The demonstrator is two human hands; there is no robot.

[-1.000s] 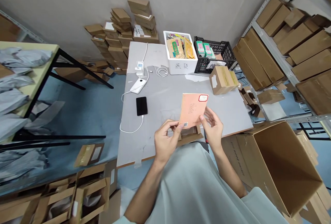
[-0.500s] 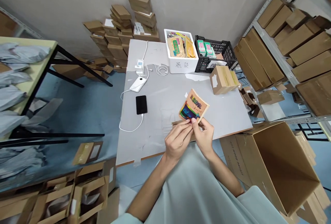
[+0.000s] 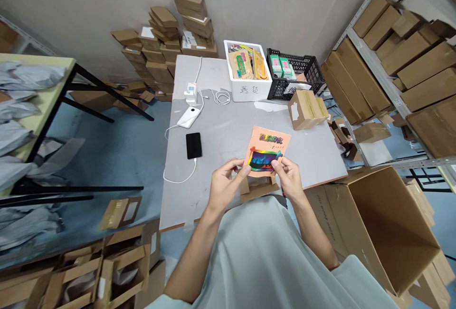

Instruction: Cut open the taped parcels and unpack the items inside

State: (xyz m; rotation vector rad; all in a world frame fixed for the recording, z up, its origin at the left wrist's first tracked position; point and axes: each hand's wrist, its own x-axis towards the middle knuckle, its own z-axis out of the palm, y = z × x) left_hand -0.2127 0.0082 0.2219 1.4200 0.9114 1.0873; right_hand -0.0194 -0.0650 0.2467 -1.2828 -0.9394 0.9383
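Both hands hold a flat orange packet (image 3: 268,149) with a shiny rainbow picture facing me, above the near edge of the grey table (image 3: 221,133). My left hand (image 3: 225,189) pinches its lower left corner. My right hand (image 3: 289,178) pinches its lower right corner. Under the packet, an open brown cardboard box (image 3: 257,187) lies on the table, mostly hidden by my hands.
A black phone (image 3: 194,145) on a white cable, a white power bank (image 3: 189,117), a white foam box (image 3: 247,72) of packets, a black crate (image 3: 294,74) and a taped carton (image 3: 307,108) stand on the table. A large open carton (image 3: 388,223) sits at right, shelves of boxes beyond.
The packet was turned over from its plain barcode side to its colourful front. Both hands shifted along its lower edge and now grip the two bottom corners.
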